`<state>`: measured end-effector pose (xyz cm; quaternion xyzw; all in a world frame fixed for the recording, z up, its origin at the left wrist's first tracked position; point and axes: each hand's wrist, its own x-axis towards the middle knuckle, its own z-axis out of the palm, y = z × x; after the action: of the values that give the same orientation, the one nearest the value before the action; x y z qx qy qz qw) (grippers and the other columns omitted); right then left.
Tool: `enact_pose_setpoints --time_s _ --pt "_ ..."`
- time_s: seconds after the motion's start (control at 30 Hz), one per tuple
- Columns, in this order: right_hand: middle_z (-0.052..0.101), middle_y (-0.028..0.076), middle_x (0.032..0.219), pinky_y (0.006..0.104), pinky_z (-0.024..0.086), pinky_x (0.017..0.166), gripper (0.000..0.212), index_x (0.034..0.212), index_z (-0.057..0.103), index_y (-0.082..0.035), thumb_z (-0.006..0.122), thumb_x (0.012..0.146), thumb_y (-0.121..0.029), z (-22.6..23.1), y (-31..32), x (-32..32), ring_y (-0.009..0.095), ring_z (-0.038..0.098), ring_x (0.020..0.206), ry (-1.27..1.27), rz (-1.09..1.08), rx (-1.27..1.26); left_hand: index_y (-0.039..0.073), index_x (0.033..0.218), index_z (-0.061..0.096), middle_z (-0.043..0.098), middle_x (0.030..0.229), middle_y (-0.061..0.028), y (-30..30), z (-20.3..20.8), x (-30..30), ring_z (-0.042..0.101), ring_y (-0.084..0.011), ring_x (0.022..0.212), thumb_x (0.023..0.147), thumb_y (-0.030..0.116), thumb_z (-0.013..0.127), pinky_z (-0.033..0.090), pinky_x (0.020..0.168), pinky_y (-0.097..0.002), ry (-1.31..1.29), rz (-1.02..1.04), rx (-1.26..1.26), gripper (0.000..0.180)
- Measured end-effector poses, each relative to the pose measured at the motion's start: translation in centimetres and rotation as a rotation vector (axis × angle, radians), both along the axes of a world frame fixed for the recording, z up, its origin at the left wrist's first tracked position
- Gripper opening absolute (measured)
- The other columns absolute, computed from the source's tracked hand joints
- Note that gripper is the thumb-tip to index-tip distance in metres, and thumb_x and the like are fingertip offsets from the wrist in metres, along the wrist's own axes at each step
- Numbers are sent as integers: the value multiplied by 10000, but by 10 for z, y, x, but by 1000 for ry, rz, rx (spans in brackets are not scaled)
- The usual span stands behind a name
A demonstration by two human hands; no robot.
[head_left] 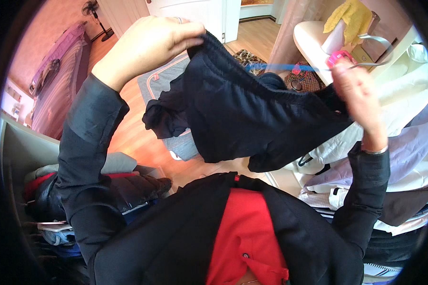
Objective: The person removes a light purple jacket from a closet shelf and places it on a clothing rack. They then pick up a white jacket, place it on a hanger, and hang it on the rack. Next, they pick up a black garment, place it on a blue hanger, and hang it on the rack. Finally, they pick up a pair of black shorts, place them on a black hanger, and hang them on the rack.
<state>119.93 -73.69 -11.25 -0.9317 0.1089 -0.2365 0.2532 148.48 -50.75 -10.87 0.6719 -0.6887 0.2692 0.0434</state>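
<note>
Black elastic-waisted pants (pixel 252 114) are stretched in the air in front of me, their legs hanging in folds. My left hand (pixel 152 45) pinches the left end of the waistband, fingers closed over it. At the other end, my right hand (pixel 359 97) is closed around the waistband. A clip hanger lies behind the pants: its blue bar (pixel 290 67) runs to a pink clip (pixel 340 58) at my right fingertips, and a curved metal hook (pixel 389 50) sticks out at the right. Whether the clip grips the cloth is hidden by my fingers.
Folded and piled clothes (pixel 123 190) lie on a shelf at the lower left. More garments (pixel 390 161) hang or lie at the right. A white table (pixel 309 42) holds a yellow cloth (pixel 349 21). A grey mat (pixel 152 88), a fan (pixel 97 19) and a bed (pixel 62 85) stand beyond.
</note>
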Motion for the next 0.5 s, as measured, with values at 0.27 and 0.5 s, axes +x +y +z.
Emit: enact_pose_setpoints --time_s 0.27,0.5 --pt "590 40 766 289 475 723 420 988 653 -14 514 1007 -410 14 -25 20 133 577 744 95 75 -74 74 1165 586 624 957 1 -27 -10 13 622 -95 858 1044 321 458 540 802 -286 977 -229 68 303" --pt "686 81 864 275 485 715 422 1051 693 -1 467 1021 -357 67 -11 24 148 617 758 -115 -107 -176 11 1363 512 592 1282 -45 -39 4 15 553 -120 1172 998 214 526 410 1038 -272 1426 -280 -32 418"
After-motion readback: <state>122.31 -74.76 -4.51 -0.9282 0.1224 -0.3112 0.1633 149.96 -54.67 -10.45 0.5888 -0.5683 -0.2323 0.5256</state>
